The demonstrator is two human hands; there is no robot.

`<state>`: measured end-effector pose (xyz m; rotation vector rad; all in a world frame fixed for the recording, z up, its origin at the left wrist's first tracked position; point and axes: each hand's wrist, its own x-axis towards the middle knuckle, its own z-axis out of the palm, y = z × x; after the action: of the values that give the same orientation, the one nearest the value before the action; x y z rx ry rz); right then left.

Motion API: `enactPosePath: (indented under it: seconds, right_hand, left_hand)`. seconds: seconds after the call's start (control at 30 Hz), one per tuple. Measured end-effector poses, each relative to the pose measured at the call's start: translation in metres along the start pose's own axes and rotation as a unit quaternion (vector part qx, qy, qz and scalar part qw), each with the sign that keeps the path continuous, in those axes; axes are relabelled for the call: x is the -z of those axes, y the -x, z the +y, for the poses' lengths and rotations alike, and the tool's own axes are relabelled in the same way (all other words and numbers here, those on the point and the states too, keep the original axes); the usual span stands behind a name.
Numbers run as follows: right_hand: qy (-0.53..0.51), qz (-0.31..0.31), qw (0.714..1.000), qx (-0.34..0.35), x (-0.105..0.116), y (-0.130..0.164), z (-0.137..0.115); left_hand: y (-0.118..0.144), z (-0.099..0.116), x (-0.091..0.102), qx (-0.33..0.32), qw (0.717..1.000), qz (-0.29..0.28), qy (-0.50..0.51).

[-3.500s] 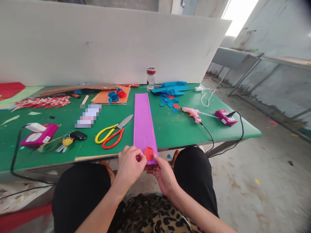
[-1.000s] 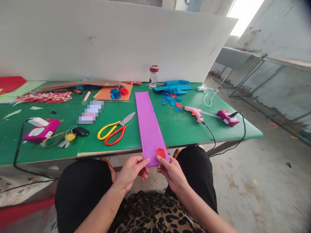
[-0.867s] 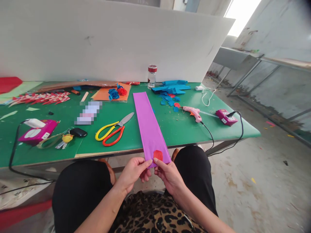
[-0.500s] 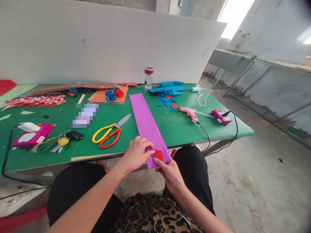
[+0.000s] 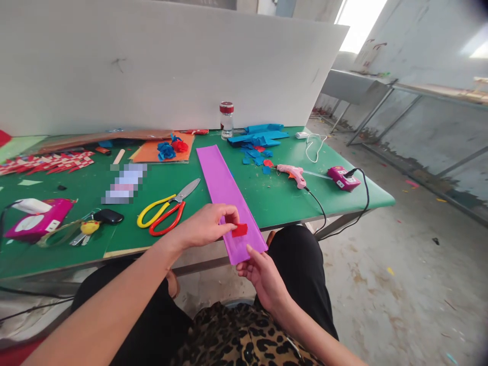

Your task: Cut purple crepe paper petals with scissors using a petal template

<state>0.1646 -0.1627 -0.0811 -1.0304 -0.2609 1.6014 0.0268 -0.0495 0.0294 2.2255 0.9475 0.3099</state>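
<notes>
A long folded strip of purple paper (image 5: 229, 190) lies slantwise on the table, its near end jutting past the edge. My right hand (image 5: 263, 272) grips that near end, thumb on top and fingers beneath. Above the strip, my left hand (image 5: 213, 223) pinches a small red piece of paper (image 5: 240, 230) between thumb and fingers. Left of the strip rest scissors (image 5: 170, 206) with one yellow and one red handle, partly opened.
The green table (image 5: 263, 213) carries a pink glue gun (image 5: 293, 175), blue paper scraps (image 5: 257, 157), blue and red paper flowers (image 5: 166, 151), a red-lidded jar (image 5: 226, 121), keys (image 5: 82, 236) and a magenta power socket (image 5: 343, 179) with a hanging cord. A white board (image 5: 171, 71) stands behind.
My left hand has lifted the red paper away from my right thumb, slightly up and left. My right hand now holds just the purple strip's end. The view has shifted a little.
</notes>
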Motion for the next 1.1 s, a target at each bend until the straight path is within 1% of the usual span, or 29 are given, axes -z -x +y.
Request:
enactPosePath:
  seconds: [0.07, 0.13, 0.23, 0.37, 0.4, 0.43, 0.47, 0.5, 0.53, 0.57, 0.6, 0.63, 0.67, 0.7, 0.73, 0.77, 0.8, 0.83, 0.87, 0.9, 0.93, 0.97, 1.0, 1.03, 1.07, 1.1]
  right_hand:
    - [0.026, 0.001, 1.000, 0.005, 0.000, 0.000, 0.002]
    - [0.052, 0.004, 0.999, 0.007, 0.001, -0.002, 0.004]
    - [0.072, 0.010, 0.997, 0.007, 0.001, -0.006, 0.006]
    - [0.093, 0.010, 0.996, 0.010, 0.002, -0.009, 0.009]
    - [0.109, 0.006, 0.994, 0.014, 0.003, -0.008, 0.008]
    - [0.139, 0.001, 0.990, 0.023, 0.006, -0.007, 0.008]
    - [0.186, 0.000, 0.982, 0.043, 0.010, -0.005, 0.006]
    - [0.250, 0.009, 0.965, 0.082, 0.015, -0.002, 0.005]
    - [0.326, 0.029, 0.934, 0.141, 0.021, 0.001, 0.003]
    - [0.403, 0.057, 0.886, 0.221, 0.028, 0.004, 0.001]
    - [0.469, 0.084, 0.822, 0.311, 0.034, 0.007, -0.001]
    - [0.521, 0.098, 0.750, 0.396, 0.039, 0.010, -0.002]
    - [0.562, 0.097, 0.676, 0.466, 0.042, 0.012, -0.003]
    - [0.595, 0.082, 0.610, 0.517, 0.043, 0.013, -0.004]
    - [0.622, 0.060, 0.555, 0.548, 0.042, 0.012, -0.004]
    - [0.646, 0.040, 0.513, 0.564, 0.040, 0.011, -0.004]
    - [0.665, 0.023, 0.482, 0.570, 0.036, 0.009, -0.003]
    - [0.678, 0.011, 0.465, 0.570, 0.031, 0.005, -0.003]
    - [0.686, 0.002, 0.458, 0.566, 0.026, 0.002, -0.003]
    - [0.688, -0.005, 0.461, 0.560, 0.021, -0.001, -0.003]
    - [0.686, -0.013, 0.471, 0.554, 0.017, -0.004, -0.004]
    - [0.677, -0.017, 0.491, 0.548, 0.014, -0.007, -0.005]
    - [0.659, -0.018, 0.522, 0.541, 0.011, -0.009, -0.007]
    - [0.632, -0.016, 0.563, 0.532, 0.009, -0.010, -0.009]
    - [0.593, -0.011, 0.617, 0.518, 0.007, -0.011, -0.012]
    - [0.543, -0.001, 0.681, 0.491, 0.006, -0.012, -0.016]
  left_hand:
    - [-0.001, 0.003, 0.010, -0.029, 0.998, -0.048, -0.021]
    - [-0.004, 0.004, 0.014, -0.053, 0.994, -0.090, -0.037]
    - [-0.012, 0.001, 0.011, -0.063, 0.989, -0.124, -0.048]
    - [-0.023, -0.003, 0.003, -0.057, 0.978, -0.192, -0.049]
    - [-0.023, -0.003, 0.003, -0.057, 0.979, -0.191, -0.047]
    - [-0.022, -0.003, 0.004, -0.053, 0.983, -0.171, -0.043]
    - [-0.020, -0.004, 0.008, -0.041, 0.989, -0.135, -0.040]
    - [-0.016, -0.007, 0.013, -0.023, 0.995, -0.092, -0.035]
    - [-0.011, -0.010, 0.019, -0.001, 0.998, -0.050, -0.028]
    - [-0.006, -0.016, 0.027, 0.025, 0.999, -0.019, -0.022]
    - [-0.001, -0.022, 0.035, 0.047, 0.999, -0.005, -0.014]
    - [0.004, -0.030, 0.042, 0.072, 0.997, -0.009, -0.008]
    - [0.007, -0.038, 0.049, 0.098, 0.995, -0.028, -0.010]
    - [0.009, -0.046, 0.054, 0.119, 0.991, -0.050, -0.019]
    - [0.010, -0.052, 0.058, 0.138, 0.987, -0.071, -0.038]
    - [0.010, -0.058, 0.060, 0.155, 0.982, -0.087, -0.063]
    - [0.008, -0.063, 0.060, 0.167, 0.977, -0.094, -0.089]
    - [0.006, -0.067, 0.059, 0.176, 0.973, -0.094, -0.114]
    - [0.004, -0.070, 0.058, 0.184, 0.969, -0.087, -0.136]
    - [0.003, -0.072, 0.057, 0.190, 0.967, -0.076, -0.153]
    - [0.002, -0.074, 0.055, 0.192, 0.965, -0.066, -0.166]
    - [0.001, -0.076, 0.054, 0.195, 0.963, -0.053, -0.177]
    - [0.002, -0.076, 0.054, 0.196, 0.961, -0.038, -0.190]
    - [0.003, -0.076, 0.053, 0.198, 0.958, -0.019, -0.204]
    - [0.005, -0.074, 0.053, 0.196, 0.956, 0.005, -0.219]
    - [0.007, -0.071, 0.052, 0.190, 0.953, 0.036, -0.232]
